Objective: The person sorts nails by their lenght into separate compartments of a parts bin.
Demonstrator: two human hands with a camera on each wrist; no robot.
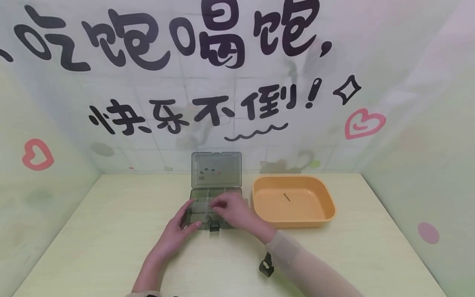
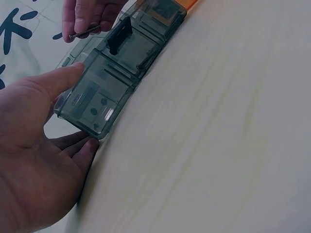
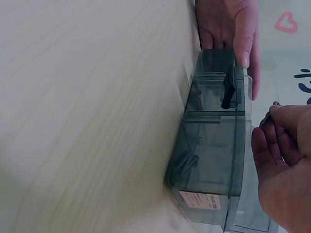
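Observation:
A grey see-through compartment box (image 1: 197, 208) stands on the table with its lid (image 1: 217, 170) raised against the back. My left hand (image 1: 174, 235) holds the box's left end, thumb at the front rim and fingers round the side. Over the middle compartments, my right hand (image 1: 234, 209) pinches a small screw (image 2: 86, 32) between thumb and fingertips. The screw lies roughly level above the open box in the left wrist view. Several dark screws (image 3: 187, 162) rest in one front compartment, and more small metal pieces (image 3: 197, 97) lie in the one beside it.
An orange tray (image 1: 293, 222) sits right of the box, with a single screw (image 1: 287, 197) on its floor. A black latch (image 1: 214, 226) hangs at the box's front. A black clip-like piece (image 1: 266, 265) shows beside the right sleeve. Printed wall panels (image 1: 230, 144) enclose the table's back and sides.

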